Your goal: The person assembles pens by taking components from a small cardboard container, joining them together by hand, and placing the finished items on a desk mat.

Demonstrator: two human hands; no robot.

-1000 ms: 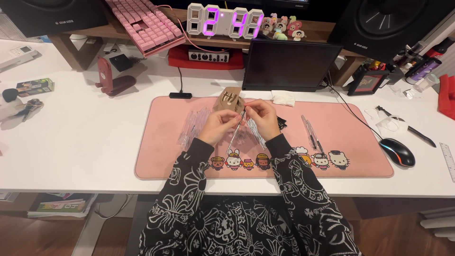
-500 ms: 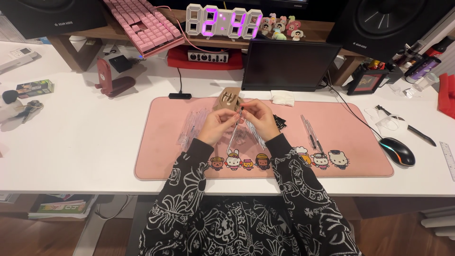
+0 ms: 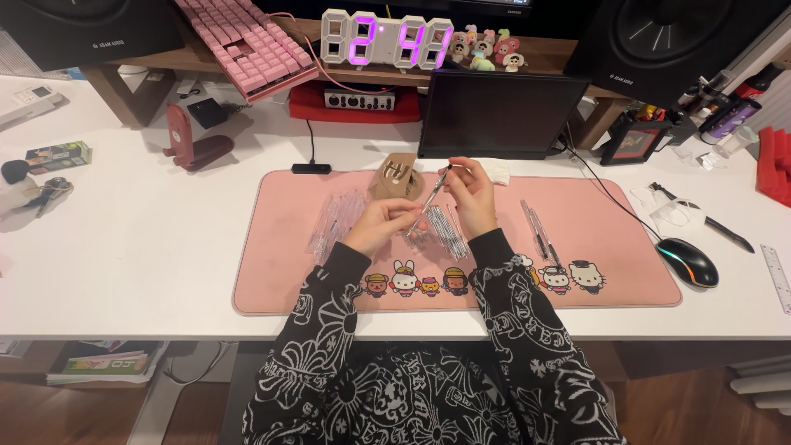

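One slim pen in a clear sleeve [image 3: 434, 195] is held slantwise above the middle of the pink desk mat [image 3: 626, 247], its upper end pinched in the fingers of the right hand [image 3: 472, 194] and its lower end pinched by the left hand [image 3: 381, 224]; both hands are closed narrowly on it. Beneath the hands, on the mat, lies one loose heap of clear-wrapped pens [image 3: 441, 233], too overlapped to count. A second heap of clear sleeves [image 3: 336, 221] lies on the mat just left of the left hand, also uncountable. Toward the mat's right part lie what look like two more pens [image 3: 537, 229], side by side. At the mat's far edge, just behind the hands, stands one small brown cardboard box [image 3: 395, 175]. Off the mat's right end sits one black mouse [image 3: 690, 262]. Behind the mat stands one dark screen [image 3: 496, 115], and above it one digital clock [image 3: 387, 39] with glowing purple digits.
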